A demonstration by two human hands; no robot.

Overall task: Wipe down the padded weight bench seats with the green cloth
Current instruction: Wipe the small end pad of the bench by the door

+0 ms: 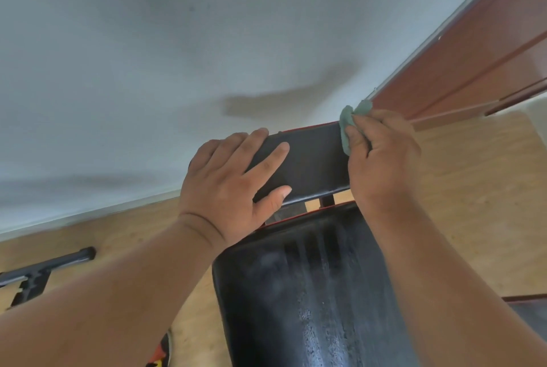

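The left hand (236,180) lies spread flat on the left edge of the small black padded seat (310,159). The right hand (381,153) grips the crumpled green cloth (346,126) against the seat's right edge, near the white wall (148,55). The long black padded bench (310,292) lies just below, across a narrow gap.

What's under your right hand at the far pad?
The crumpled green cloth lies under the right hand, pressed against the right end of the small black padded bench section. Most of the cloth and the pad's end are covered by the hand.
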